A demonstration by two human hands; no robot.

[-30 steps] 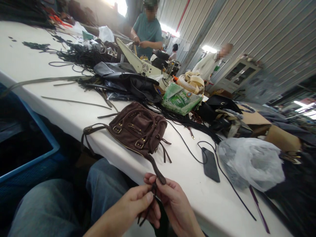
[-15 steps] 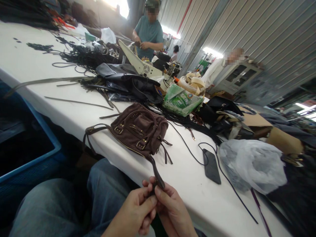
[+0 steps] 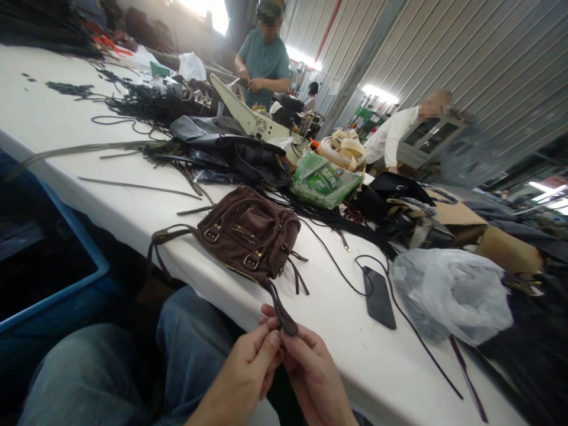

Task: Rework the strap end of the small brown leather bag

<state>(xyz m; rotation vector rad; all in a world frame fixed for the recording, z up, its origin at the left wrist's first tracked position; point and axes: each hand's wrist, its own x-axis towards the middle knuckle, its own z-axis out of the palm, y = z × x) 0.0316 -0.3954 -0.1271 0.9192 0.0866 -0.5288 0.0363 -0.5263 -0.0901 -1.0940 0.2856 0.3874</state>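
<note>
A small brown handbag with brass buckles, a front zip and two handles lies at the near edge of the white table. From its near right corner a brown strap tab hangs over the edge to my hands. My left hand is closed, with thumb and fingers pinched at the tab's end. Pressed close beside it, my right hand pinches the same end between thumb and fingers. Whatever finer piece sits between the fingertips is hidden. Thin tassels dangle from the bag's right side.
A black phone and a clear plastic bag lie to the right. Behind the handbag are a green packet, black leather pieces and black cords. A blue crate stands at left. Two people work across the table.
My hands have shifted slightly at the strap tab, which now shows more of its end. The person in white at the back right leans further forward over the table.
</note>
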